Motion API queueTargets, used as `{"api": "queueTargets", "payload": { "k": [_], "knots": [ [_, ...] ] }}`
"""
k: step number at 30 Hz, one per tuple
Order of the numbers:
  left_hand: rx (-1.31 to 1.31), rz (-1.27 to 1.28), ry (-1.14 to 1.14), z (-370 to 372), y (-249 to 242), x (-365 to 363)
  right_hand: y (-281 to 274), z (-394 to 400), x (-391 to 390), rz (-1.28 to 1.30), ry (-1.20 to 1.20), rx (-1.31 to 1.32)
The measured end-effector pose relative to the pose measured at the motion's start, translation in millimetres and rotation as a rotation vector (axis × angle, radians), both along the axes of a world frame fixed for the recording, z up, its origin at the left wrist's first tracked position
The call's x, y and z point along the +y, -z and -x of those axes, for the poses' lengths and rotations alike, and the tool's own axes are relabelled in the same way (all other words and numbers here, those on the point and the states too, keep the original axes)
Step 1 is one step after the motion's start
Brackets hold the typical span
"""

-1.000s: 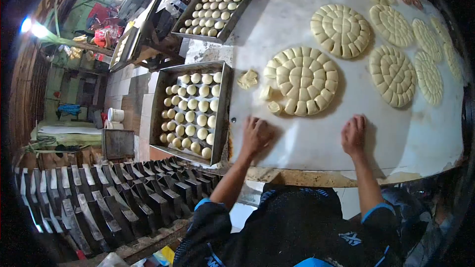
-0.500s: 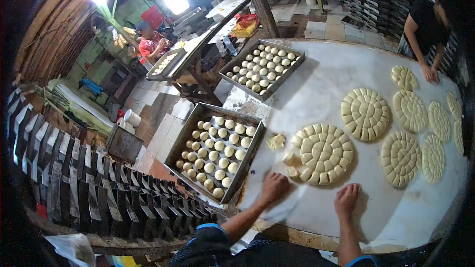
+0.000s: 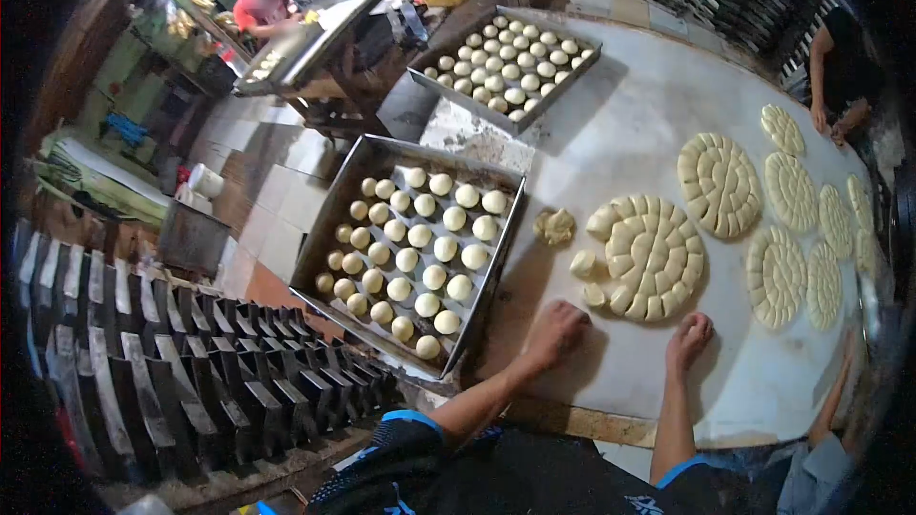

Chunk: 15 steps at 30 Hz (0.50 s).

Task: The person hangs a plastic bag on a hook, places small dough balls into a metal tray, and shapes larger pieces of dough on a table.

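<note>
On the pale tabletop my left hand (image 3: 558,332) rests with its fingers curled under, just left of and below two small loose dough pieces (image 3: 583,263). Whatever lies under those fingers is hidden. Closed like a fist, my right hand (image 3: 689,339) is on the table below the right side of a round, cut dough slab (image 3: 655,257); its palm is out of sight. The slab is scored into many wedges and blocks. A rough dough lump (image 3: 553,226) lies left of it. To the left, a metal tray (image 3: 469,324) holds several rows of dough balls (image 3: 407,260).
A second tray (image 3: 425,79) of dough balls stands at the back. More cut dough rounds (image 3: 719,185) lie on the right of the table (image 3: 630,391). One person (image 3: 840,67) is at the far right, another's arm (image 3: 836,391) lower right. Metal racks (image 3: 191,372) stand left.
The camera view has shifted, so the trays and dough appear higher. Another person's arm now shows at the lower right. My hands remain curled on the table near the slab.
</note>
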<state>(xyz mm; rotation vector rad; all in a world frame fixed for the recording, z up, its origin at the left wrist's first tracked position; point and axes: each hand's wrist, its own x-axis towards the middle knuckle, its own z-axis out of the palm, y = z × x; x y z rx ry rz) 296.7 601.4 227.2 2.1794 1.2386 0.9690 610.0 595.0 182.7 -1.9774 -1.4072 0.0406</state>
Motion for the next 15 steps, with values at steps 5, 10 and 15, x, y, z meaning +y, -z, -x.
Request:
{"api": "queueTargets", "payload": {
  "k": [5,10,15],
  "knots": [
    [0.016,0.028,0.302,60.1,32.7,-86.8,-46.8,16.4,-77.9,0.227,-0.148,-0.096],
    [-0.219,0.628,0.268,176.9,-77.4,-31.0,-75.1,-18.5,-110.5,0.563,0.507,0.887],
    [0.072,0.025,-0.411,338.8,-108.6,162.0,-129.3,136.9,-19.5,0.574,-0.026,0.682]
  ]
}}
